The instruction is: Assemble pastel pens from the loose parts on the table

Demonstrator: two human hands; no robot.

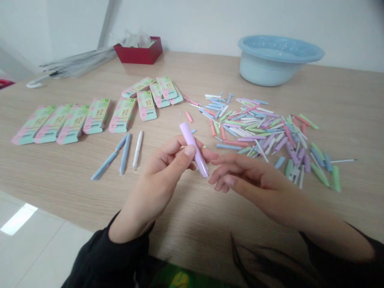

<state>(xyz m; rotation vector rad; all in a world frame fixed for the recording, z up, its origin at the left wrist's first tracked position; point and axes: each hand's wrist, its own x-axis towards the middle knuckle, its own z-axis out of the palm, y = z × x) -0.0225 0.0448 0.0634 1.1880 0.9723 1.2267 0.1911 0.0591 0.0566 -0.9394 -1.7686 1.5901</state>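
"What is around the hands?"

"A heap of pastel pen parts (255, 130) spreads over the wooden table (186, 220), just beyond the right hand (255, 174). Past the left hand (163, 176) lie two blue pens (125, 154) and a white pen (137, 150), with patterned cartons (122, 114) behind. Farther back are a folded umbrella (78, 64), a red box (138, 54) and a blue basin (268, 68)."

"Edges and room?"

"The table's near edge slants across the lower left, above a tiled floor (36, 244). Bare wood lies between the wrists."

"And the thing held?"

"A purple pen barrel (194, 150), raised between the hands, pinched by the left thumb and fingers. Its long axis slants: broader end away and leftward, narrower end toward the wearer and rightward. The right fingers are loosely spread beside it; I cannot tell whether they touch."
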